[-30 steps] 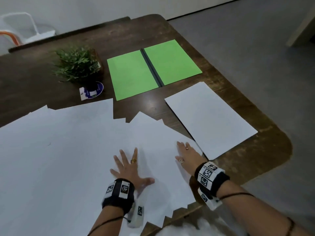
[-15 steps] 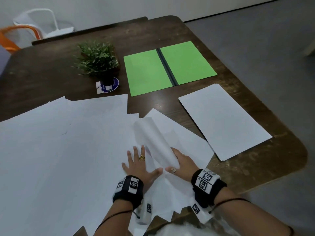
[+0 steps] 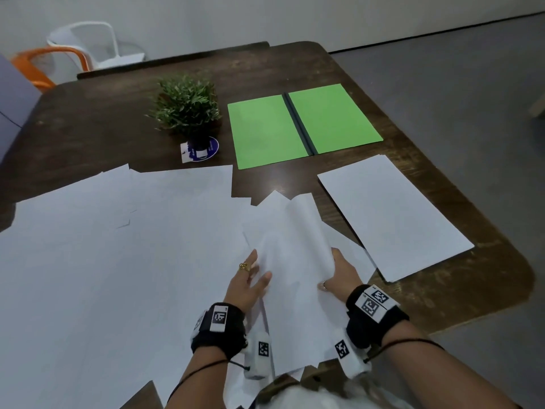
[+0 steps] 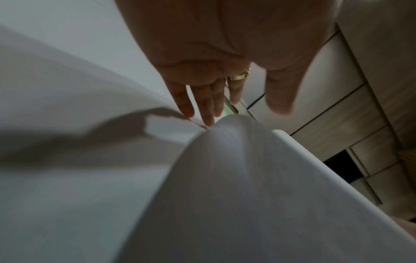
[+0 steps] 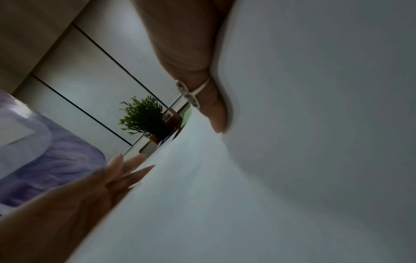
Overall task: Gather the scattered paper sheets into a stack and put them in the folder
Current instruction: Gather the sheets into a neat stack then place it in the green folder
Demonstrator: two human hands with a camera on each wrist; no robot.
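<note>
1. A label reading "Clips" [image 5: 169, 115] is showing beside the potted plant [image 3: 186, 106].
2. The right hand [image 3: 339, 276] is gripping a curling paper sheet [image 3: 295, 261]; the left hand [image 3: 247, 286] is lying flat, fingers straight, against it.
3. The open green folder [image 3: 265, 132] is lying in the upper centre on the dark wooden bench [image 3: 88, 125].
4. Grey floor is showing at right.

A dark wooden worktop [image 3: 88, 119] stands on grey floor [image 3: 472, 69] before a pale wall [image 3: 265, 16], with white [image 3: 88, 39] and orange chairs [image 3: 32, 63] behind.
</note>
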